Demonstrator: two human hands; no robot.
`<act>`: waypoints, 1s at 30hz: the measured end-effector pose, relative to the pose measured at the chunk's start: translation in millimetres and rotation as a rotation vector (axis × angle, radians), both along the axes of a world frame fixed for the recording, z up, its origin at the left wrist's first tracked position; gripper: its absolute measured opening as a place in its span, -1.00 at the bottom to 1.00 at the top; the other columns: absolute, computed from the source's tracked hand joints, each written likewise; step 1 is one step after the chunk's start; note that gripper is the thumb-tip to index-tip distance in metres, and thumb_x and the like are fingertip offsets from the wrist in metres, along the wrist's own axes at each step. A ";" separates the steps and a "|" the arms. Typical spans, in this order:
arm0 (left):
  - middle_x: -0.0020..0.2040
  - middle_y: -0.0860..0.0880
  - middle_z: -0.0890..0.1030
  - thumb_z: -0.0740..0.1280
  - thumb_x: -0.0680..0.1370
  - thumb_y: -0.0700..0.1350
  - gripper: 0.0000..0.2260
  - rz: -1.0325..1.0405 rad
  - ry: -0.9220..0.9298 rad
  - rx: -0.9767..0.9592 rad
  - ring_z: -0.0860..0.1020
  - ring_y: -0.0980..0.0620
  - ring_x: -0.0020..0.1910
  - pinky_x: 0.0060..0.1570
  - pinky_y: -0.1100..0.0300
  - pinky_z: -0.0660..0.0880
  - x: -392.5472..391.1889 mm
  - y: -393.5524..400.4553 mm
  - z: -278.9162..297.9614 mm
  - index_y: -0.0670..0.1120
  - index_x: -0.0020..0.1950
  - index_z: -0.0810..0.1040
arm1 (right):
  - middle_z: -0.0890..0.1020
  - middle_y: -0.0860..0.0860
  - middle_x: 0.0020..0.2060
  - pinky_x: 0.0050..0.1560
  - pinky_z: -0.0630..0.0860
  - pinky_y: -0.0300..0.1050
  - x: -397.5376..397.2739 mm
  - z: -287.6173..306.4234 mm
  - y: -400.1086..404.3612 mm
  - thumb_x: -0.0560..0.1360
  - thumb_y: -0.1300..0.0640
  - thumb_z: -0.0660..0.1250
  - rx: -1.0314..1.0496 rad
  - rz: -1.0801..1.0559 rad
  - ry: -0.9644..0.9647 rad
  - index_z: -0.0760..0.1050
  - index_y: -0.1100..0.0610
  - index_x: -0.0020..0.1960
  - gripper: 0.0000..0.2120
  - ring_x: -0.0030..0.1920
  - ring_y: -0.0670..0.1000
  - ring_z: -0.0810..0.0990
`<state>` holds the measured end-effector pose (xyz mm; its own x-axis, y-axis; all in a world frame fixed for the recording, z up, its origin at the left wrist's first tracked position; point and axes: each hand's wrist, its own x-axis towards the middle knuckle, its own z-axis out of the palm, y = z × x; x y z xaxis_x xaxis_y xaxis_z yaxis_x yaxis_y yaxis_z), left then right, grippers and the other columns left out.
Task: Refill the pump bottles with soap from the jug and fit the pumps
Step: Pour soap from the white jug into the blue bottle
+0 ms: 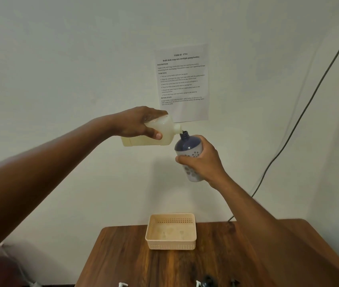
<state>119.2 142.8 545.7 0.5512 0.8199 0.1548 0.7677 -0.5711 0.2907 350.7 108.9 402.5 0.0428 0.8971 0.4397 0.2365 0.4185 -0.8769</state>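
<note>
My left hand (141, 123) grips a translucent jug (165, 132) of pale yellow soap, tipped on its side high above the table. Its spout touches the open neck of a dark blue and white flowered pump bottle (188, 149). My right hand (202, 160) holds that bottle around its middle, tilted slightly left. The bottle has no pump on it. At the bottom edge of the view, pump heads (206, 282) lie on the table, mostly cut off.
A beige perforated basket (171, 243) stands at the far edge of the wooden table (226, 262), holding nothing. A printed task sheet (182, 81) hangs on the wall. A dark cable (301, 119) runs down the wall at right.
</note>
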 end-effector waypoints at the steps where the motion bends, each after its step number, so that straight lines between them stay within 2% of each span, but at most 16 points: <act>1: 0.27 0.10 0.62 0.48 0.41 0.17 -0.31 0.000 0.001 0.001 0.57 0.04 0.19 0.13 0.20 0.50 -0.3 0.5 -0.2 0.08 0.52 0.45 | 0.63 -0.12 0.03 -0.05 0.63 -0.15 -0.4 0.1 0.1 0.29 0.07 0.66 0.000 0.000 0.001 0.47 -0.10 0.22 -0.42 0.01 -0.07 0.64; 5: 0.31 0.13 0.58 0.51 0.42 0.16 -0.26 0.014 -0.001 0.001 0.55 0.05 0.23 0.08 0.29 0.43 -1.8 3.6 -0.3 0.06 0.57 0.39 | 0.63 -0.13 0.03 -0.09 0.60 -0.20 -1.5 1.3 0.5 0.30 0.08 0.65 0.002 0.005 -0.001 0.47 -0.09 0.23 -0.41 0.00 -0.08 0.63; 11: 0.26 0.11 0.59 0.53 0.53 -0.01 -0.40 0.015 0.015 0.027 0.55 0.04 0.19 0.05 0.34 0.44 -3.9 6.5 -1.0 0.07 0.53 0.42 | 0.63 -0.14 0.02 -0.11 0.59 -0.23 -4.7 -2.0 0.0 0.30 0.08 0.65 0.000 0.006 0.000 0.47 -0.06 0.25 -0.41 -0.02 -0.10 0.63; 21: 0.30 0.10 0.58 0.53 0.52 0.01 -0.37 0.015 0.027 0.027 0.54 0.02 0.24 0.06 0.36 0.42 -5.6 7.1 0.0 0.06 0.56 0.40 | 0.62 -0.17 0.01 -0.15 0.56 -0.30 -7.5 -1.6 -0.8 0.31 0.09 0.65 -0.005 0.012 0.008 0.47 -0.08 0.23 -0.42 -0.03 -0.12 0.62; 30: 0.34 0.08 0.56 0.52 0.53 0.01 -0.36 0.031 0.035 0.030 0.53 -0.01 0.27 0.13 0.23 0.44 -3.9 2.0 1.2 0.08 0.57 0.38 | 0.63 -0.15 0.02 -0.13 0.58 -0.27 -8.2 -2.8 -1.7 0.30 0.07 0.65 -0.004 0.010 0.017 0.48 -0.07 0.24 -0.41 -0.02 -0.11 0.64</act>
<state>115.3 144.8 547.0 0.5312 0.8318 0.1607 0.7944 -0.5550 0.2467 342.6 107.2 399.7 0.0411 0.8991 0.4358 0.2175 0.4177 -0.8822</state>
